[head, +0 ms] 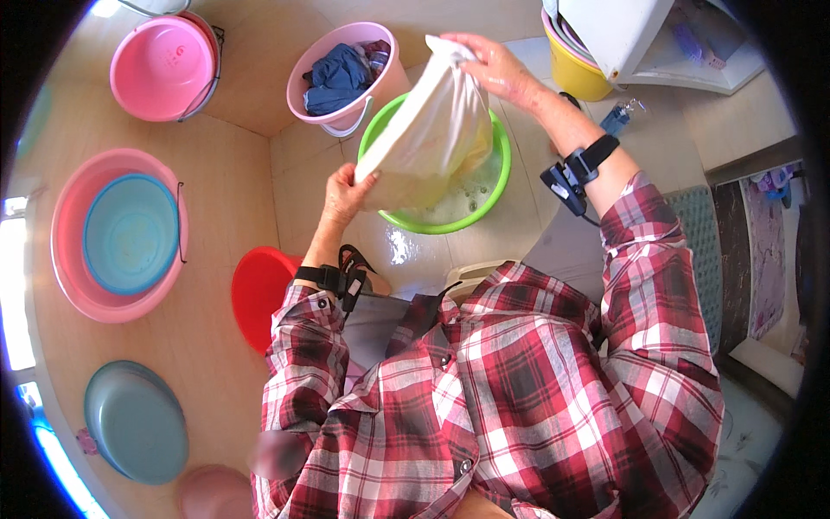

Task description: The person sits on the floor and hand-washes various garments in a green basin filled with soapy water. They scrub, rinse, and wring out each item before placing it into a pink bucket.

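Observation:
A wet, pale cream cloth (pixel 431 143) is stretched slantwise between my two hands. My left hand (pixel 347 193) grips its lower left corner, and my right hand (pixel 496 70) pinches a bunched part at the upper end. Below it on the floor stands a round green basin (pixel 447 227) holding cloudy, sudsy water (pixel 470 198). The cloth's lower folds hang over the basin and hide much of its inside. Whether they dip into the water I cannot tell.
A pink bucket (pixel 301 97) of dark clothes stands just behind the basin. Near my left arm is a red bucket (pixel 256 295). Several tubs, including a blue basin (pixel 130 233), hang along the left wall. A yellow bucket (pixel 574 74) sits beside a white cabinet (pixel 622 39).

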Demonstrator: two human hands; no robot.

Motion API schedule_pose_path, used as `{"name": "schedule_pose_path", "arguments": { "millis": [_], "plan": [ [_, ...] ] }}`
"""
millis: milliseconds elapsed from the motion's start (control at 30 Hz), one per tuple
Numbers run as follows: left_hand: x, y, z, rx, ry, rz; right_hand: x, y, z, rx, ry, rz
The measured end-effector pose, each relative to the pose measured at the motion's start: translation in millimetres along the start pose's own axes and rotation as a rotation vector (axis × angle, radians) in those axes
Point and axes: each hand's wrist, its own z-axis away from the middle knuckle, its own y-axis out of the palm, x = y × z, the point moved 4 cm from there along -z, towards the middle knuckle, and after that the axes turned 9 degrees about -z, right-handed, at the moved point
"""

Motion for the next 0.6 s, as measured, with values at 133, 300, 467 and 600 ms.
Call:
{"name": "schedule_pose_path", "arguments": {
  "millis": [133,300,467,600],
  "plan": [
    [-8,-12,-5,-0.093,0.096,-0.039,28,2,-20,0.014,-0.265,-0.103],
    [-55,-33,-13,-0.246,0.109,-0.184,58,21,-38,0.092,-0.295,-0.325],
    [-131,-30,-28,-0.183,0.379,-0.092,76,71,-58,0.17,-0.324,-0.372],
    [-168,-29,-41,-0.138,0.291,0.038,60,64,-62,0.082,-0.341,-0.372]
  ]
}}
